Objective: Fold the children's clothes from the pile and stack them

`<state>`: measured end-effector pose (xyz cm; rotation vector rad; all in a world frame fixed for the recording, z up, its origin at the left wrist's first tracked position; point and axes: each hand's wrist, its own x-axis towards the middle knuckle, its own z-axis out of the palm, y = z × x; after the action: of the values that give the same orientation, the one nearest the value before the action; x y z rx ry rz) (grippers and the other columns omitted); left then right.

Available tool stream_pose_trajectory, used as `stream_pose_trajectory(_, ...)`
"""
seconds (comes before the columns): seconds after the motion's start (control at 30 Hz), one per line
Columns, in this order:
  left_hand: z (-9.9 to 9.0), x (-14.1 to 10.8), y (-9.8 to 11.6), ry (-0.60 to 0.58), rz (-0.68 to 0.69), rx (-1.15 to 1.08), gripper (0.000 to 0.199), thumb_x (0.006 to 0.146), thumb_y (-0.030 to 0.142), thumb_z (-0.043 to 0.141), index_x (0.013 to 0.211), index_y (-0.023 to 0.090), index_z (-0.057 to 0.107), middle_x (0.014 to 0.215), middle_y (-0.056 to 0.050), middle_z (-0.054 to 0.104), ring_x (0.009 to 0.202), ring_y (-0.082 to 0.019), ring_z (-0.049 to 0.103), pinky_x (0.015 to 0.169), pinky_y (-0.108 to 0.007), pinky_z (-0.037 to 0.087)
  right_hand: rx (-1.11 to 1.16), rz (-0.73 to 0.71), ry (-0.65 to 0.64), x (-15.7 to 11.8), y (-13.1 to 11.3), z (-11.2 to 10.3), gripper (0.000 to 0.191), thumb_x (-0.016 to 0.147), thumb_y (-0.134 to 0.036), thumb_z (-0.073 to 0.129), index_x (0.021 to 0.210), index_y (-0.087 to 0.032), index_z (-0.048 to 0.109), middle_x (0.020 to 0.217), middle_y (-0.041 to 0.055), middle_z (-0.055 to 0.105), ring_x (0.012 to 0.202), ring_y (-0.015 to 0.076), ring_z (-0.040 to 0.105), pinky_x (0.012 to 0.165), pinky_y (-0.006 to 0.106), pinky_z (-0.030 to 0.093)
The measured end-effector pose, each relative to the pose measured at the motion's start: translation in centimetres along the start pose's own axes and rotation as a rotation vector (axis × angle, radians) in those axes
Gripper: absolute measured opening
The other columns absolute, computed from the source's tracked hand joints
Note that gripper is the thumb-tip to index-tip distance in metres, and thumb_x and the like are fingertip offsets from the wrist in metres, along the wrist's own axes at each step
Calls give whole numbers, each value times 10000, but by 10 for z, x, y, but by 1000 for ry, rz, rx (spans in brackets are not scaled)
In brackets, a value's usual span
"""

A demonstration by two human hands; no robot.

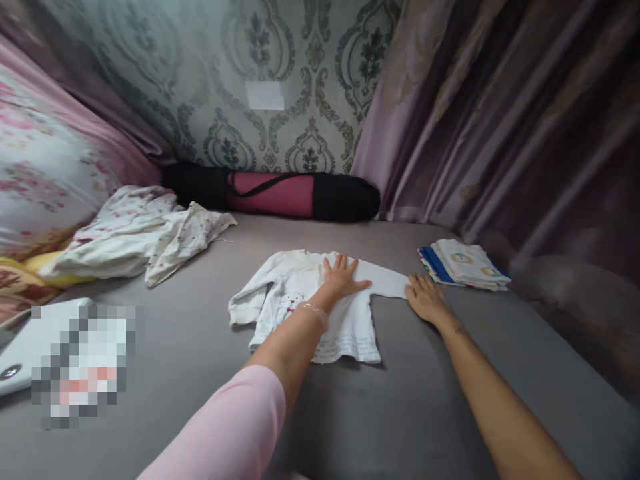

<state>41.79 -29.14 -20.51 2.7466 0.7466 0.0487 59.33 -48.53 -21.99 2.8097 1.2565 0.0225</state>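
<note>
A small white long-sleeved shirt (350, 333) with a bear print lies spread on the grey bed sheet (390, 427). My left hand (343, 277) rests on the shirt's upper chest, fingers spread, holding nothing. At the cuff of the sleeve stretched out to the right lies my right hand (426, 299), palm down with its fingers extended. The opposite sleeve bends downward on the left side. My left forearm hides part of the shirt's middle.
A folded stack of clothes (465, 263) sits at the right. Crumpled light garments (165, 240) lie at the left beside a floral pillow (45, 173). Along the wall rests a long black and maroon bag (275, 193). A white device (30, 353) is at the lower left, near a pixelated patch.
</note>
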Motion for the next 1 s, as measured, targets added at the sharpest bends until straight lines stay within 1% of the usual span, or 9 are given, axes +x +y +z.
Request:
stream_pose_trajectory(0.13,-14,1,-4,-101,8,-88,914,780,801,320,1495,236,243,1588,-139,110,1458,-352,35,1097,-666,7,-33,0,18,6,6,8,568,965,-356,214,1451,-99,359,1501,164,360,1401,261,281,1132,423,213)
stream_pose_trajectory(0.23,-35,-7,-18,-104,50,-198,831,837,710,366,1492,214,243,1583,-137,145,1459,-303,110,1146,-544,143,-55,-9,2,11,6,8,574,959,-365,216,1445,-97,366,1493,171,369,1390,270,305,1123,424,234)
stream_pose_trajectory(0.4,-70,-50,-69,115,197,-284,610,878,437,520,1400,141,413,1480,-160,389,1374,-233,363,1086,-318,340,-1,56,-99,22,3,-3,575,937,-371,249,1437,-129,398,1483,178,382,1361,317,354,1082,499,299)
stream_pose_trajectory(0.47,-80,-77,-98,229,177,-293,504,879,397,522,1319,153,495,1366,-135,515,1243,-213,506,1050,-307,382,18,112,-132,25,-4,-12,555,906,-338,317,1417,-154,436,1458,180,416,1339,337,383,1056,545,319)
stream_pose_trajectory(0.53,-86,-108,-130,333,66,-291,457,864,396,534,1259,166,536,1288,-117,568,1172,-212,546,1018,-310,409,15,168,-90,27,-19,-22,559,869,-267,374,1412,-151,440,1441,197,428,1328,351,394,1045,565,318)
stream_pose_trajectory(0.63,-91,-154,-173,387,-204,-249,484,824,424,562,1240,177,537,1205,-112,605,1090,-234,575,954,-340,447,60,123,82,27,-63,-38,609,836,-148,387,1443,-110,371,1433,219,418,1329,335,393,1073,521,295)
stream_pose_trajectory(0.73,-91,-189,-197,300,-500,-285,546,731,520,630,1131,152,580,1013,-87,659,924,-230,610,802,-305,484,247,-166,131,29,-130,-50,584,865,-130,333,1443,-48,341,1462,199,395,1349,272,375,1110,388,291)
stream_pose_trajectory(0.87,-87,-210,-199,158,-657,-382,473,667,596,643,863,167,608,753,-15,637,721,-175,582,582,-231,408,473,-506,37,34,-228,-55,557,870,-114,306,1413,-29,393,1464,159,415,1356,201,372,1135,273,249)
stream_pose_trajectory(1.0,-82,-206,-186,96,-705,-406,352,657,505,668,685,167,575,577,16,546,583,-139,512,494,-228,309,589,-605,5,37,-296,-46,587,848,-67,295,1428,-66,380,1454,131,437,1354,184,376,1134,310,262)
